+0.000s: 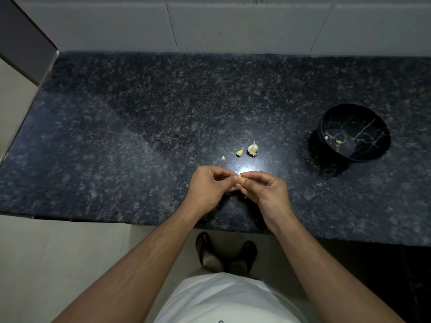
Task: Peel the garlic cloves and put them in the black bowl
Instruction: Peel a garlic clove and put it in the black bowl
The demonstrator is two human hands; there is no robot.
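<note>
Dark granite counter (140, 127): near its front edge, left hand (207, 186) and right hand (263, 190) meet, fingers (250, 175) pinching a clove (238, 178), its axis hidden. Beyond, a bulb (253, 148) points tip toward the back edge. Bowl (363, 157), right, holds one clove.

We look down on a dark speckled granite countertop (140, 127) filling the middle, glare from an overhead light near its centre, white tiled wall (233, 22) at twelve o'clock, dark panel (21, 40) at ten o'clock, pale tiled floor (46, 264) at seven o'clock
</note>
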